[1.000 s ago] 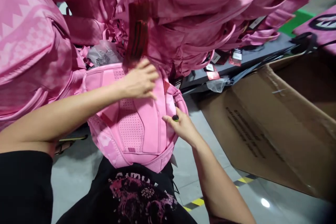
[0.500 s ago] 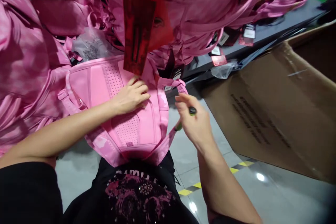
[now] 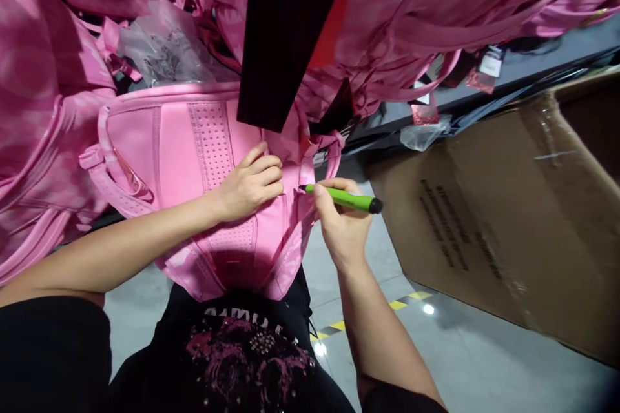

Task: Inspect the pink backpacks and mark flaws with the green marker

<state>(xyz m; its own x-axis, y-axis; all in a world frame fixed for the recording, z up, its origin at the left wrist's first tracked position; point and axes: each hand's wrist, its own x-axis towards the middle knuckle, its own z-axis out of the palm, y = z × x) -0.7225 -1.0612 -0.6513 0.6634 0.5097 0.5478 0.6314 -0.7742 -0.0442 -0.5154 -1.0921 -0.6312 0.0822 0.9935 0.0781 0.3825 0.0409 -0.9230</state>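
Note:
A pink backpack (image 3: 177, 155) lies against my front with its padded back panel and straps facing up. My left hand (image 3: 249, 184) rests on that panel, fingers bent a little and apart, its thumb mostly hidden. In my right hand (image 3: 343, 219) is a green marker pen (image 3: 351, 199), pinched between thumb and fingers. Its dark tip points left at the backpack's right side edge; whether it touches the fabric I cannot tell. A pink strap (image 3: 334, 155) loops out just above this hand. Close to the camera, a long dark tag (image 3: 290, 32) covers part of the bag's top.
More pink bags (image 3: 43, 110) hang or lie to the left and across the top. Behind the backpack sits a clear plastic bag (image 3: 169, 51) with dark contents. A large open cardboard box (image 3: 484, 206) stands at right, beside a grey ledge (image 3: 537, 58). Yellow-black tape (image 3: 339, 327) crosses the floor.
My right hand has turned and shifted slightly left and down, bringing the marker's tip to the backpack's edge. The hanging tag looms larger and darker. My left hand stays on the panel.

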